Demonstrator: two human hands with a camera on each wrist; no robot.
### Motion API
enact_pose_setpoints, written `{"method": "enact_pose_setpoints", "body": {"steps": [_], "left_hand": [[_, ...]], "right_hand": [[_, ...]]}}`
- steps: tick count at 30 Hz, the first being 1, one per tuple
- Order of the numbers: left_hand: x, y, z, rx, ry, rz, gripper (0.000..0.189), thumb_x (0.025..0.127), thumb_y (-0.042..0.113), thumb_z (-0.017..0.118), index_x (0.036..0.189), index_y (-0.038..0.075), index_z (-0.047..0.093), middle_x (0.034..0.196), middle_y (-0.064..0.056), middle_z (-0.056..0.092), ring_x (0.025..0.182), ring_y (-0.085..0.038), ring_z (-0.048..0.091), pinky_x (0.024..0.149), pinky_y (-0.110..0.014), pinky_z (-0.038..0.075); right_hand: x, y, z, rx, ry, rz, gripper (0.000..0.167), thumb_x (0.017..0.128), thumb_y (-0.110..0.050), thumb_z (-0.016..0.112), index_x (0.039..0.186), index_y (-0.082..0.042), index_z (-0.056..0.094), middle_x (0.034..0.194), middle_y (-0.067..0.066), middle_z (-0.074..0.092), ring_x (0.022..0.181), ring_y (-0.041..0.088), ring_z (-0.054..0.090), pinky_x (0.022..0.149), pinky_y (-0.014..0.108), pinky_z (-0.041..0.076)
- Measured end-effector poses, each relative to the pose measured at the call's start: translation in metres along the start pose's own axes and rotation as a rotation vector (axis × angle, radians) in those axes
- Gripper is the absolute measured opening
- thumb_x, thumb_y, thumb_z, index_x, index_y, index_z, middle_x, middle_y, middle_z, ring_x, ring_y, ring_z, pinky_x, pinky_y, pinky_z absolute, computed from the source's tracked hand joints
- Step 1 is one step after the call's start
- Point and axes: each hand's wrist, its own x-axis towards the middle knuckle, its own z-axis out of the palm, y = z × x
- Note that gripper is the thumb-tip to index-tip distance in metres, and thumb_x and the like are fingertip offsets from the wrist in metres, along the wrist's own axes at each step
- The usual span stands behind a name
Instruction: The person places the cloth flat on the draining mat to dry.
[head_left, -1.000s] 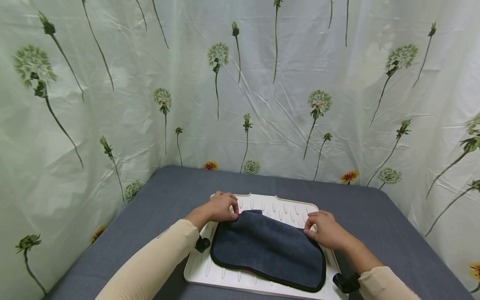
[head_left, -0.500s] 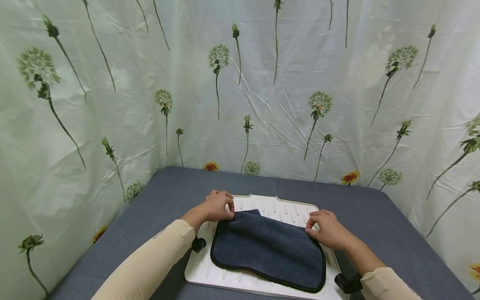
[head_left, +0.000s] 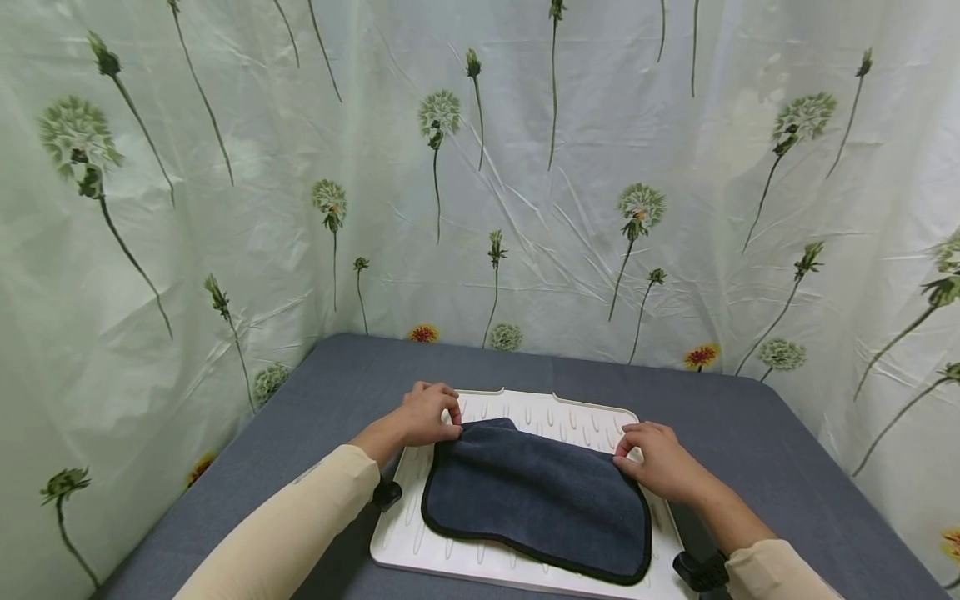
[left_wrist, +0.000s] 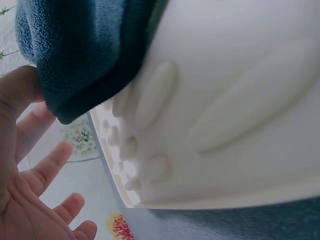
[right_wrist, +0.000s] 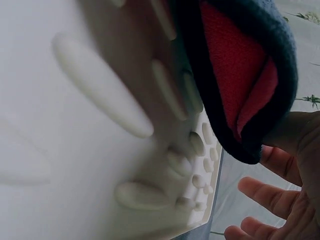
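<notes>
A dark blue microfibre cloth (head_left: pixel 536 504) with a black border lies over the ribbed white tray (head_left: pixel 405 537), its far edge lifted. My left hand (head_left: pixel 429 415) pinches its far left corner between thumb and fingers. At the far right end of that edge, my right hand (head_left: pixel 662 462) pinches the other corner. Close up in the left wrist view, the blue cloth (left_wrist: pixel 87 50) hangs from thumb and forefinger, the other fingers spread below. In the right wrist view, the red underside of the cloth (right_wrist: pixel 232 62) shows inside the folded corner over the tray.
The tray rests on a table (head_left: pixel 360 379) covered in grey-blue fabric. Behind and on both sides hangs a pale curtain (head_left: pixel 525 200) printed with dandelions. Black wrist cameras are strapped to both wrists, over or beside the tray's sides.
My left hand has moved left, drawing its corner of the cloth outward, and the far edge looks straighter. My right hand has shifted only slightly to the right, still pinching its corner.
</notes>
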Motion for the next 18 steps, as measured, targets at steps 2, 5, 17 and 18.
{"method": "enact_pose_setpoints", "body": {"steps": [2, 5, 17, 18], "left_hand": [[-0.002, -0.002, 0.001, -0.010, 0.013, 0.005, 0.015, 0.090, 0.027, 0.075, 0.077, 0.027, 0.068, 0.143, -0.007, 0.057, 0.137, -0.047, 0.038, 0.110, -0.067, 0.031], [-0.003, -0.005, 0.000, -0.016, 0.031, 0.009, 0.015, 0.090, 0.025, 0.074, 0.077, 0.026, 0.068, 0.143, -0.008, 0.057, 0.137, -0.048, 0.038, 0.110, -0.067, 0.030], [-0.013, -0.013, -0.006, 0.000, 0.067, 0.017, 0.015, 0.091, 0.026, 0.073, 0.077, 0.027, 0.067, 0.144, -0.009, 0.057, 0.138, -0.048, 0.039, 0.109, -0.069, 0.031], [-0.014, -0.013, -0.007, 0.002, 0.066, 0.018, 0.015, 0.091, 0.026, 0.073, 0.077, 0.027, 0.067, 0.144, -0.009, 0.058, 0.138, -0.048, 0.039, 0.108, -0.069, 0.031]], "right_hand": [[-0.001, 0.001, 0.001, 0.010, 0.000, 0.014, 0.017, 0.090, -0.017, 0.075, 0.078, -0.021, 0.064, 0.119, 0.022, 0.071, 0.123, 0.048, 0.058, 0.105, 0.070, 0.032], [-0.002, 0.002, 0.001, 0.018, 0.012, 0.021, 0.016, 0.091, -0.017, 0.075, 0.078, -0.020, 0.065, 0.121, 0.024, 0.070, 0.123, 0.049, 0.057, 0.105, 0.070, 0.032], [-0.004, 0.005, 0.003, 0.023, 0.036, 0.055, 0.016, 0.090, -0.017, 0.075, 0.078, -0.021, 0.065, 0.123, 0.024, 0.070, 0.123, 0.048, 0.057, 0.104, 0.069, 0.033], [-0.004, 0.006, 0.003, 0.026, 0.034, 0.060, 0.016, 0.090, -0.018, 0.075, 0.078, -0.021, 0.065, 0.124, 0.024, 0.069, 0.124, 0.049, 0.057, 0.104, 0.069, 0.033]]}}
